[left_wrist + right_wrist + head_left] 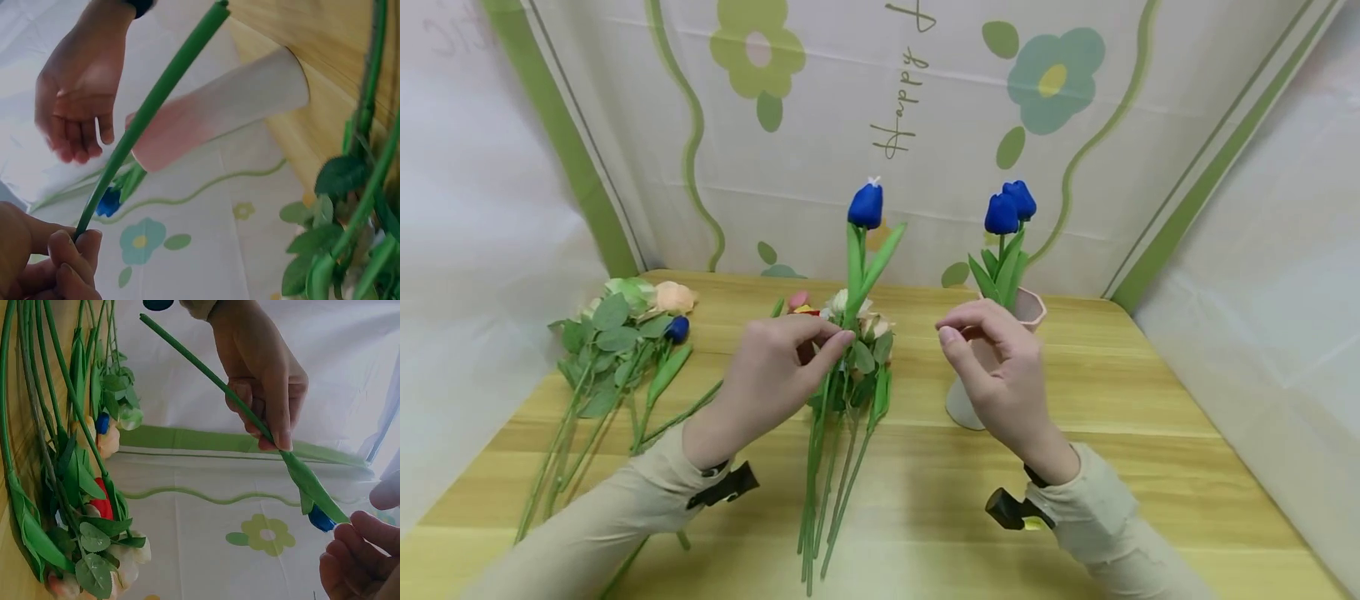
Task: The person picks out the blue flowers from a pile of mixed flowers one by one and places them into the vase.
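My left hand point(767, 375) pinches the green stem point(153, 103) of a blue tulip point(866, 206) between thumb and fingers. The tulip stands upright in the head view, bloom above the hand, with the bare stem end below the fingers. To the right, my right hand point(1007, 383) is raised with loosely bent fingers and nothing in them, apart from the tulip. Behind it stands a pink-and-white vase point(206, 109), partly hidden by that hand in the head view. Blue tulips point(1002, 214) with green leaves rise from the vase.
On the wooden table point(1150, 417), a bunch of mixed flowers point(861, 358) lies under the left hand, stems toward me. Farther left lie more stems with a peach rose point(674, 297) and a blue tulip point(677, 329). A flower-printed cloth point(820, 150) hangs behind.
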Motion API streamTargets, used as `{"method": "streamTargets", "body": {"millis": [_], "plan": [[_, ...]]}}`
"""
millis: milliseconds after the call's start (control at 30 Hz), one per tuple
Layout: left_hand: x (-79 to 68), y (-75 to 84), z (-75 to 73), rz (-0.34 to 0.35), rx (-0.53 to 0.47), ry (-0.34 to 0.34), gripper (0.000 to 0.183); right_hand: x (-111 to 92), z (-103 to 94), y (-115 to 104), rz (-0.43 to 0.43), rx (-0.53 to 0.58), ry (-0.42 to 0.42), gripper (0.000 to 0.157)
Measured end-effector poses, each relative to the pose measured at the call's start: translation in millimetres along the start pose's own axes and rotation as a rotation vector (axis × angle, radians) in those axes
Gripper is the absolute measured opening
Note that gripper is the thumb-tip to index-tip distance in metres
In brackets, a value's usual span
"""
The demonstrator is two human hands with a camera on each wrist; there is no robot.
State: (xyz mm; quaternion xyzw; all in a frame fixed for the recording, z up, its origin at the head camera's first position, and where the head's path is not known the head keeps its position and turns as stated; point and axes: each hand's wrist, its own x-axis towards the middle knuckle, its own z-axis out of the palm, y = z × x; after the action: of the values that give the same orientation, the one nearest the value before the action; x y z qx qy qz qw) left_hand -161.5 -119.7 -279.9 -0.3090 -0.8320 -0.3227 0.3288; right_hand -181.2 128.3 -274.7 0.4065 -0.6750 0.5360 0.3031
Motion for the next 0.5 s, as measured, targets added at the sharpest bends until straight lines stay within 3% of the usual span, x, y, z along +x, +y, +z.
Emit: {"method": "streamTargets", "body": {"millis": [233, 500], "plan": [[2.3, 8.3, 20.3, 0.019, -0.147, 0.025, 0.008, -12, 8.3, 11, 0.115, 0.015, -0.139, 0.006], [-4.7, 11.2, 34.1, -0.021, -0.178, 0.012, 0.007, -20, 17.3, 15, 0.163, -0.014, -0.234, 0.011]]}}
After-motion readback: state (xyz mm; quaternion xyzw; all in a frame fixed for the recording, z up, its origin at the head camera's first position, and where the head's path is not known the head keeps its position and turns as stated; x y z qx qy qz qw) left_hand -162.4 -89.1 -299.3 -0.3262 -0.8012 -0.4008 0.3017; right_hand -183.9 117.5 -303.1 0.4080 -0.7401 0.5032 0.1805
